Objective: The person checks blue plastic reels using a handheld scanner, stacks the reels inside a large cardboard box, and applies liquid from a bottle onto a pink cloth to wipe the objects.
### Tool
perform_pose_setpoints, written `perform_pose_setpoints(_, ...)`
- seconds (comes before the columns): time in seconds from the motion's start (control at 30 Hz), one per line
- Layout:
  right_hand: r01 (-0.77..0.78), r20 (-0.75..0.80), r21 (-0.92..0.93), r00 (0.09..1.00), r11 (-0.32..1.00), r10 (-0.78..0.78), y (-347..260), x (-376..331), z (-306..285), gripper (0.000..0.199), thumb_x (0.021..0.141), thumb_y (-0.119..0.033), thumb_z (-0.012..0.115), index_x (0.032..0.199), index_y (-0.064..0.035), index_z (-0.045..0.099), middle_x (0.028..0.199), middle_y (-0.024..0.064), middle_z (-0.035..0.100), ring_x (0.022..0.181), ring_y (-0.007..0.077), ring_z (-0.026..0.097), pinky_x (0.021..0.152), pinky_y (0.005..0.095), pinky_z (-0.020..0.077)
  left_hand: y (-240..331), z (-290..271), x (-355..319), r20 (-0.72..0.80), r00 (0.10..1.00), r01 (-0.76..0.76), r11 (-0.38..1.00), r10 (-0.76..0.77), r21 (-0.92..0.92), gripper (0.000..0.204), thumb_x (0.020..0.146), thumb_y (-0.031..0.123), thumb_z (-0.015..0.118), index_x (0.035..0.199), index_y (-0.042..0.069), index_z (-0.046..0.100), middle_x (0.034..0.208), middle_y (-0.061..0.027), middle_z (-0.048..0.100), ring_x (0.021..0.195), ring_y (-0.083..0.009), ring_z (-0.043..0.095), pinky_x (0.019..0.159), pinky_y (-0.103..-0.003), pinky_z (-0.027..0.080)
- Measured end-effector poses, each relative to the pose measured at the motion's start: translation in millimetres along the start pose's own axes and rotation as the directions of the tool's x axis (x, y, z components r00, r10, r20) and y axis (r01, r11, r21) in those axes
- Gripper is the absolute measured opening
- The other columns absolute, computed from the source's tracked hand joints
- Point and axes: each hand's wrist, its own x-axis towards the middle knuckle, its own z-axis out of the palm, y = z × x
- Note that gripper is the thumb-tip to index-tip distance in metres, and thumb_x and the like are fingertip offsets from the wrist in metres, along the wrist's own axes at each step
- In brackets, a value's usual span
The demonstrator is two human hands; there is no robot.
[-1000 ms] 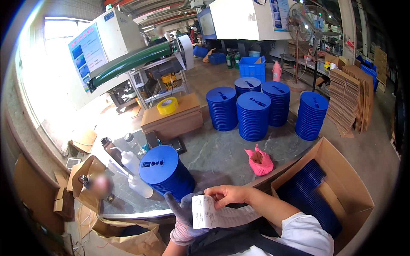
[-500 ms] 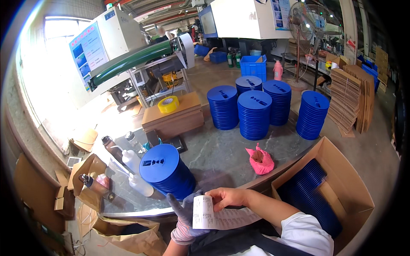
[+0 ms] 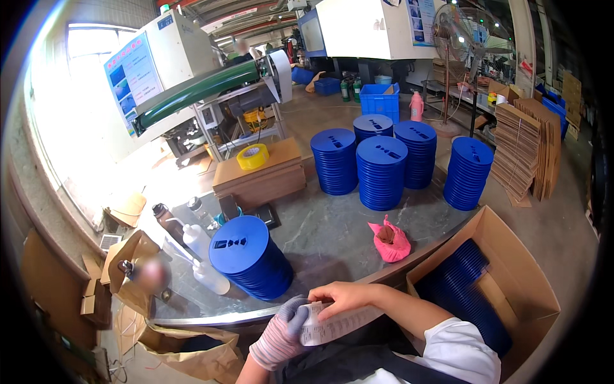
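A white strip of printed labels (image 3: 322, 328) lies across my lap in front of the table's near edge. My left hand (image 3: 285, 333), in a grey and striped knit glove, is closed on the strip's left end, its fingertips partly hidden. My bare right hand (image 3: 339, 298) pinches the strip's upper edge between thumb and fingers; the strip trails off under my right forearm. Just beyond my left hand stands a leaning stack of blue round discs (image 3: 246, 256) with cut-outs in the top one.
More blue disc stacks (image 3: 382, 173) stand at the table's far right, with a pink bag (image 3: 390, 242) nearer. White squeeze bottles (image 3: 210, 276) are at left. Yellow tape (image 3: 252, 156) sits on flat cardboard (image 3: 259, 182). An open carton (image 3: 534, 281) holding blue discs is at right.
My left hand has turned and closed its fingers onto the strip. The strip's raised end has tipped down, and my right hand has shifted slightly along it.
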Motion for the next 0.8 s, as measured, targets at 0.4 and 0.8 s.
perform_pose_setpoints(0.4,0.2,0.001,0.482,0.974,0.853,-0.228,17,7,-2,0.022,0.087,-0.009,0.068,0.107,-0.0058,0.058,0.103,-0.0015,0.061,0.099,0.0089,0.056,0.088,0.0266,0.0437,4,26,11,-0.367,0.922,-0.098,0.84,-0.125,-0.533,0.132,0.067,0.042,0.086,0.149,0.013,-0.014,0.129,-0.0239,0.044,0.114,-0.0354,0.052,0.105,-0.047,0.037)
perform_pose_setpoints(0.8,0.086,-0.134,-0.235,0.984,0.968,-0.12,20,7,0,0.025,0.082,-0.016,0.07,0.097,-0.0003,0.058,0.09,0.0091,0.057,0.08,0.0163,0.058,0.072,0.0316,0.0477,-5,1,9,0.078,0.961,-0.275,0.884,0.266,0.378,0.069,0.063,0.011,0.078,0.124,0.012,0.048,0.123,-0.025,0.052,0.11,-0.0422,0.054,0.096,-0.052,0.046)
